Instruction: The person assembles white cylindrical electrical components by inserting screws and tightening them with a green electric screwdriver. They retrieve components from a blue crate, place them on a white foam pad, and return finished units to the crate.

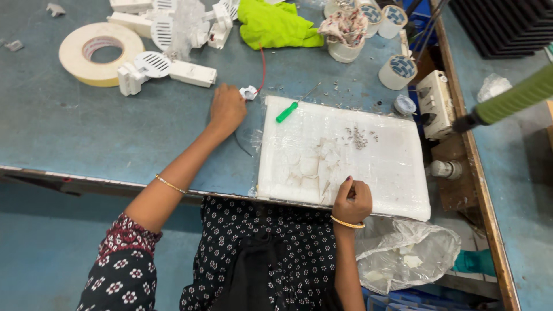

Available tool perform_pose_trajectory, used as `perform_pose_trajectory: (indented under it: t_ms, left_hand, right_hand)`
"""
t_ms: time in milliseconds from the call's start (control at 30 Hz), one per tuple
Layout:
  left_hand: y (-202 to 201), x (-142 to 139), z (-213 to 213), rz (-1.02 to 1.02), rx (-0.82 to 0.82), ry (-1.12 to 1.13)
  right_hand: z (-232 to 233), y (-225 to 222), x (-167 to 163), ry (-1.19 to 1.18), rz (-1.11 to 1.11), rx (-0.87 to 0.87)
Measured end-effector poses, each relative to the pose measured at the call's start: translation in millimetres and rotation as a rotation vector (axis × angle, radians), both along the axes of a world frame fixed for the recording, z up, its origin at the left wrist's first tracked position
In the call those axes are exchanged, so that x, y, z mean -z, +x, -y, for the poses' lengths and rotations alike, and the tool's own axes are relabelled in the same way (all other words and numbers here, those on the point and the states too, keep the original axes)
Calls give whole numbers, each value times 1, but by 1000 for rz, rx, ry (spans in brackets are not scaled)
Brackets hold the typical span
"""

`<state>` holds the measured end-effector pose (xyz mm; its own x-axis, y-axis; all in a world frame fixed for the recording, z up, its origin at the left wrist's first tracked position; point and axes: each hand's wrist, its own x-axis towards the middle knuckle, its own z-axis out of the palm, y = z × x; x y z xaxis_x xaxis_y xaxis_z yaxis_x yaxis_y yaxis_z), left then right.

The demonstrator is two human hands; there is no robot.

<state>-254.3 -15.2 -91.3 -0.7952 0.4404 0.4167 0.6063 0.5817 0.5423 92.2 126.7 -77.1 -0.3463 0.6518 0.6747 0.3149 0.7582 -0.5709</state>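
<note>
My left hand pinched a small white connector for reach; right hand, loosely curled and empty, steadied the white foam board.

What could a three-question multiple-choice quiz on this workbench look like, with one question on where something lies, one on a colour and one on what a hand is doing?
1. Where does the screwdriver lie?
A. On the upper left corner of the white board
B. Inside the roll of tape
C. On the plastic bag

2. What colour is the crumpled cloth at the top of the table?
A. Red
B. Bright yellow-green
C. Black

3. What is the left hand doing?
A. Hanging off the table edge
B. Resting on the table by a small white part with a red wire
C. Gripping the screwdriver

Answers:
1. A, its green handle rests on that corner.
2. B, the cloth is plainly yellow-green.
3. B, the hand lies closed on the table beside the part, while the right hand sits at the board's near edge.
</note>
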Motion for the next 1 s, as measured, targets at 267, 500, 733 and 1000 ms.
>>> perform_pose_trajectory:
  t_ms: [267, 500, 733, 1000]
  left_hand:
    - [-16, -35, -8, 133, 42, 12]
    - [-32, -44, -22, 208, 37, -193]
    - [-46, -43, -27, 177, 91, -59]
    - [-60, -118, -49, 42, 367, 370]
  right_hand:
    - [-3, -1, 3, 7, -14, 3]
    - [-1, 0, 2, -2, -12, 15]
    - [-3, 1, 0, 44, -7, 0]
    - [-3, 2, -3, 30, -14, 2]
